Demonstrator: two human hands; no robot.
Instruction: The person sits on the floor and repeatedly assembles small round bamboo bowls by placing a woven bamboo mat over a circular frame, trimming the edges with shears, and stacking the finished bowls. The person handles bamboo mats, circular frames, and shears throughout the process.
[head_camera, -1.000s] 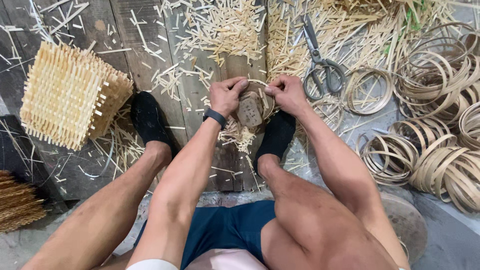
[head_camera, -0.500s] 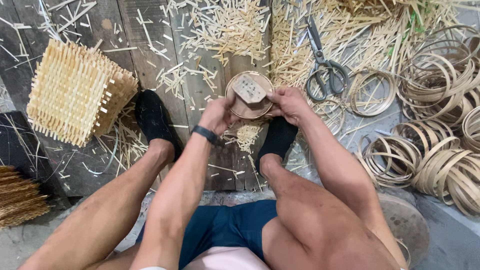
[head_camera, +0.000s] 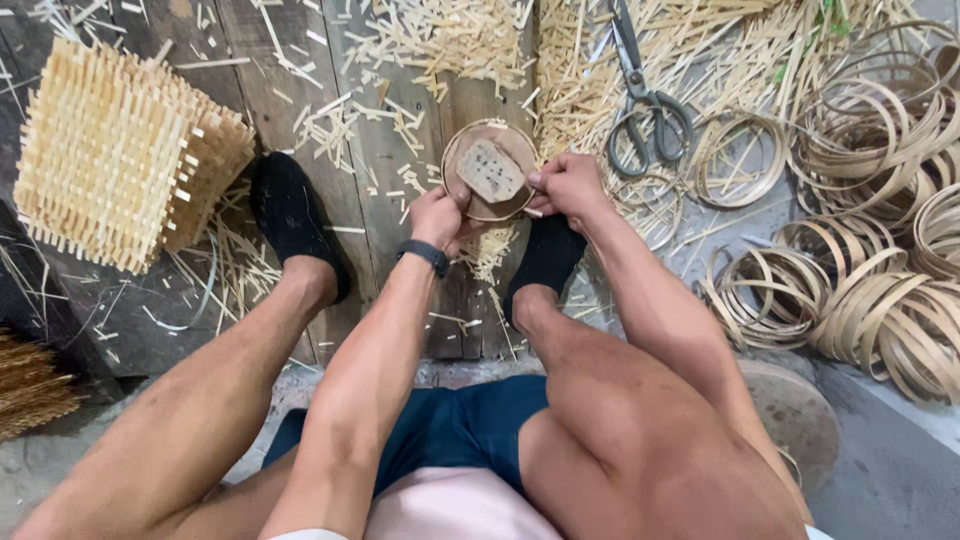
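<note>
My left hand (head_camera: 441, 217) and my right hand (head_camera: 568, 185) both grip a small round bamboo hoop (head_camera: 489, 170) held upright in front of me, above my right foot. A pale rectangular block (head_camera: 491, 170) sits inside the hoop. My left thumb rests on the hoop's left rim, and my right fingers pinch its right rim. A dark band is on my left wrist. Both feet in black socks rest on the wooden boards.
A woven bamboo basket (head_camera: 115, 150) lies at the left. Scissors (head_camera: 645, 95) lie among bamboo strip offcuts (head_camera: 460, 40) at the top. Several coiled bamboo hoops (head_camera: 880, 260) are piled at the right. A brush-like bundle (head_camera: 30, 385) sits at the far left.
Both hands lifted the hoop with the block from down by my right foot up and turned it to face me; the view has shifted slightly.
</note>
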